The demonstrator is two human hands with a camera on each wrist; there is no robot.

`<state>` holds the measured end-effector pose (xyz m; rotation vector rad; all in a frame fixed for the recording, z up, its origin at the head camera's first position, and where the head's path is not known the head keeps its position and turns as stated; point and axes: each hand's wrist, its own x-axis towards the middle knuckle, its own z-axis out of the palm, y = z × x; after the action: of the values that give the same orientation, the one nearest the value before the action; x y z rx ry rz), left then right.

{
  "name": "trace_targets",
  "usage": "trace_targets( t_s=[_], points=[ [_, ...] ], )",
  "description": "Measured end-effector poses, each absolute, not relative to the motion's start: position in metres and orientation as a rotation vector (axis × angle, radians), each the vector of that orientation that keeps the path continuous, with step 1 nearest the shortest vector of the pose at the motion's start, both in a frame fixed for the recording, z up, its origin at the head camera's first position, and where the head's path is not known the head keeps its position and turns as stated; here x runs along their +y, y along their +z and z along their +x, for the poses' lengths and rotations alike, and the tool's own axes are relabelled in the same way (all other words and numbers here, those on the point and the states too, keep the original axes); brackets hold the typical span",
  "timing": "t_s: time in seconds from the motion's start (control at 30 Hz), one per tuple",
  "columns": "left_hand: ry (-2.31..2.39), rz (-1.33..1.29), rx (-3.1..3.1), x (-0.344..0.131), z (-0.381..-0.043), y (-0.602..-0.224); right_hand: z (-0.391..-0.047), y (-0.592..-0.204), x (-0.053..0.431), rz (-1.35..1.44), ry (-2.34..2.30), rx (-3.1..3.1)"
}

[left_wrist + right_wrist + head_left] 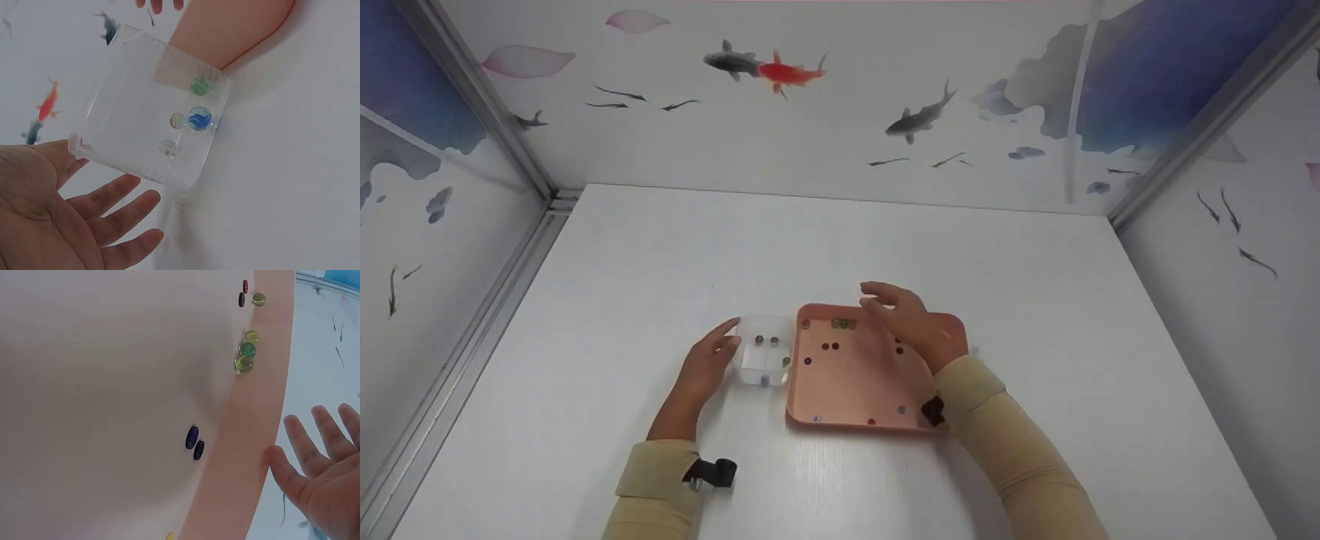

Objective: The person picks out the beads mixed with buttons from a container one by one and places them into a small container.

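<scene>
My left hand (pixel 706 365) rests with loose fingers at the left side of a clear plastic tub (pixel 755 361). Inside the tub are several glass marbles, among them a blue-swirled marble (pixel 199 118) and a green marble (pixel 200 86). To its right lies a pink tray (pixel 855 390). Over the tray's far rim hovers my right hand (pixel 906 319), fingers spread and nothing between them. A row of green and yellow marbles (pixel 247 349) sits along the tray's far wall. Small dark buttons, including a purple button (pixel 192 437), lie on the tray floor.
More small pieces lie near the tray's front edge, among them a red piece (pixel 871 421) and a bluish piece (pixel 901 409). The white table (pixel 660 247) is bordered by panels (pixel 825 150) printed with fish. A black wrist camera (pixel 712 472) sits at the left sleeve.
</scene>
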<state>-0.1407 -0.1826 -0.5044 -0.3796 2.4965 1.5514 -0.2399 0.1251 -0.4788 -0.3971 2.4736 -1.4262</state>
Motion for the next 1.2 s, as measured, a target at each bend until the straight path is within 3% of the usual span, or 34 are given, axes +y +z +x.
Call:
trace_targets(
  t_s=[1.2],
  points=[
    [1.568, -0.373, 2.463, -0.1824, -0.1398, -0.5008, -0.2396, -0.4888, 0.1219, -0.495, -1.372, 2.566]
  ],
)
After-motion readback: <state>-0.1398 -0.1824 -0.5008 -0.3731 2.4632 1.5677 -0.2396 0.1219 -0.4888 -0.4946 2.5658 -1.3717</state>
